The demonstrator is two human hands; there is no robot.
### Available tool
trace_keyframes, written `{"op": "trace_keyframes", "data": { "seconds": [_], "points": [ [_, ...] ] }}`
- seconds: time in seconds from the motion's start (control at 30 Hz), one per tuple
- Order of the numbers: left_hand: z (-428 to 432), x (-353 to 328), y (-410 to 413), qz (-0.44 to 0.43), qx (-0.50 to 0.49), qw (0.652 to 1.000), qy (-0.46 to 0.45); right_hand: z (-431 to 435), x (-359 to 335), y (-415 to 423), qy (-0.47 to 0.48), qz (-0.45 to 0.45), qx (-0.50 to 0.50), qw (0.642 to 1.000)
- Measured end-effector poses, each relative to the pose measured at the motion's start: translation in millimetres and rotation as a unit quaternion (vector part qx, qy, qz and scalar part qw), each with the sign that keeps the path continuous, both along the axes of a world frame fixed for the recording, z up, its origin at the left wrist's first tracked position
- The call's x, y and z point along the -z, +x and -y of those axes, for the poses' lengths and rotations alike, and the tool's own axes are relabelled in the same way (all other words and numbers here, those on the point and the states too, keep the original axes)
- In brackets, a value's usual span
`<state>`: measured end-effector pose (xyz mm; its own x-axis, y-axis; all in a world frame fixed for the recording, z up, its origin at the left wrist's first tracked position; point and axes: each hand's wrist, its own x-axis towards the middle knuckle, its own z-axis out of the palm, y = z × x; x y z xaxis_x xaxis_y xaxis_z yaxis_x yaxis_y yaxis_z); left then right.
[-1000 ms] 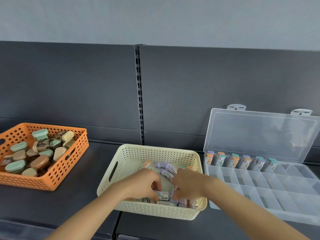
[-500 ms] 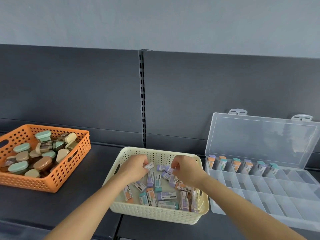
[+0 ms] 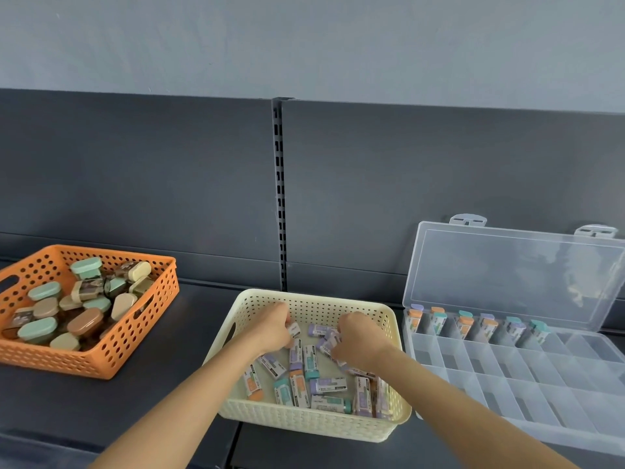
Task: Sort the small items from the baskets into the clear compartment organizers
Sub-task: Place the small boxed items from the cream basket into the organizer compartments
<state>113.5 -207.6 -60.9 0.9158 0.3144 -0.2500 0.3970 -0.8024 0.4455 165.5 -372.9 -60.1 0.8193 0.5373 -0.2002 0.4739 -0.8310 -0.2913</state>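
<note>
Small erasers (image 3: pixel 306 377) lie loose in the cream basket (image 3: pixel 304 428), long axes pointing every way. We have both hands in its back half. The left hand (image 3: pixel 272 328) is curled, pinching one white-sleeved eraser (image 3: pixel 293 330). The right hand (image 3: pixel 360 340) is bunched on a few purple erasers (image 3: pixel 329 338), count hidden. The clear organizer (image 3: pixel 507 384) sits just right of the basket, lid up, with free cells at back right. We judge the right hand nearer. An orange basket (image 3: pixel 101 363) of oval cases (image 3: pixel 81 323) sits well left on the shelf (image 3: pixel 189 326).
</note>
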Motion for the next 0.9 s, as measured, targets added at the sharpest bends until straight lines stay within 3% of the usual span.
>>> {"op": "trace_keyframes", "data": {
  "seconds": [0.17,0.47,0.73,0.9],
  "points": [
    [3,-4,-3,-0.007,0.027,0.999,0.016,-2,2,-7,0.0,-0.022,-0.014,1.0],
    [4,-8,-6,0.073,0.014,0.997,0.011,-1,3,-11,0.054,-0.022,-0.019,0.998],
    [12,-17,-10,0.168,0.016,0.984,-0.05,14,-17,-12,0.191,0.013,0.007,0.982],
    [35,-30,-7,0.208,0.034,0.975,-0.067,47,-36,-5,0.289,-0.02,0.054,0.956]
  ]
}}
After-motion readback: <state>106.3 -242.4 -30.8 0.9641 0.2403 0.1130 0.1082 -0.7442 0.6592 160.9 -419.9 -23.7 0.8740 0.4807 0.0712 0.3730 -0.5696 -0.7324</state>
